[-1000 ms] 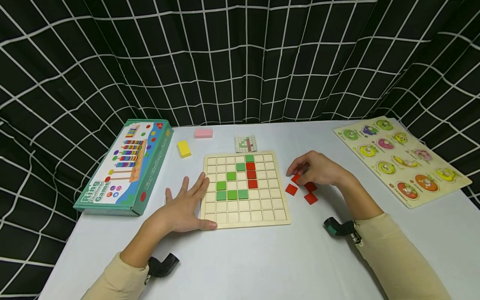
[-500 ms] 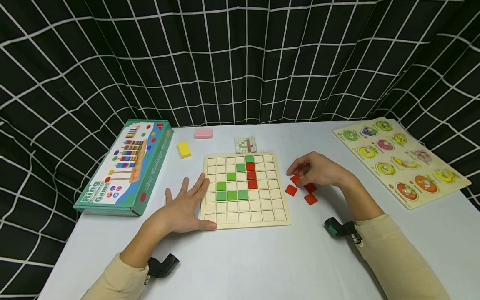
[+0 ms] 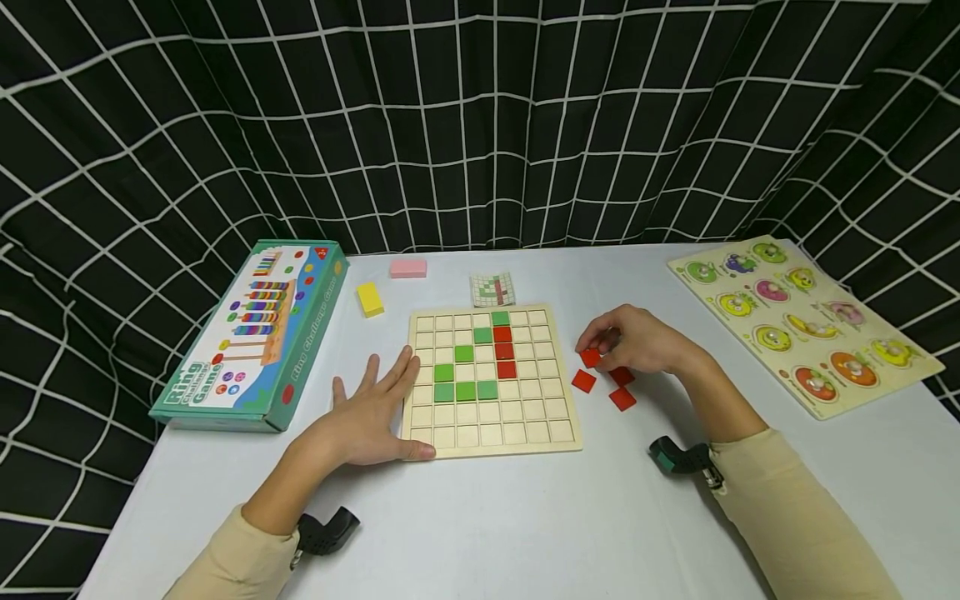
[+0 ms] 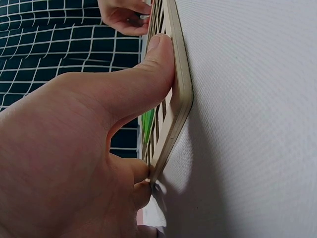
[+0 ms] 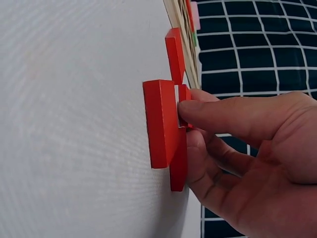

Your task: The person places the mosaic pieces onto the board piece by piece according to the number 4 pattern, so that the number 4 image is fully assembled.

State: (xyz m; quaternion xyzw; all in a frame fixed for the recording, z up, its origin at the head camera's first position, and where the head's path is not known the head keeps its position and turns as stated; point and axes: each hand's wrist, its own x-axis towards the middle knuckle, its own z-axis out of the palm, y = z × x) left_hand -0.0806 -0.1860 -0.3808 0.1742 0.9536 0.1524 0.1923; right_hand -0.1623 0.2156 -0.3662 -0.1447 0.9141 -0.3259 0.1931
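While my left hand (image 3: 367, 421) lies flat with straight fingers along the left edge of the wooden grid board (image 3: 491, 433), thumb pressed to its near rim, the pattern on the board looks only partly laid, judging by the bare cells.

Going from left to right: a boxed ring game (image 3: 251, 333) lies at the far left, then one yellow block (image 3: 369, 298) and one pink block (image 3: 407, 267), then a small pattern card (image 3: 492, 288) just behind the board. On the board I count six green tiles (image 3: 465, 390) — one in the top row, one below and left of it, one further down-left, and three in a row beneath — and three red tiles (image 3: 504, 350) stacked in a column under the top green one. Every other cell is bare wood.

Right of the board, my right hand (image 3: 637, 340) curls down over the loose red tiles (image 3: 584, 381) on the white table (image 3: 525, 517), fingertips pinching one red tile (image 3: 591, 357); the wrist view shows it tilted up off the cloth against its neighbours. I count four loose red tiles in all, that one included, so by my reckoning at least four placements remain. At the far right lies one fruit peg puzzle (image 3: 806, 321), well apart.
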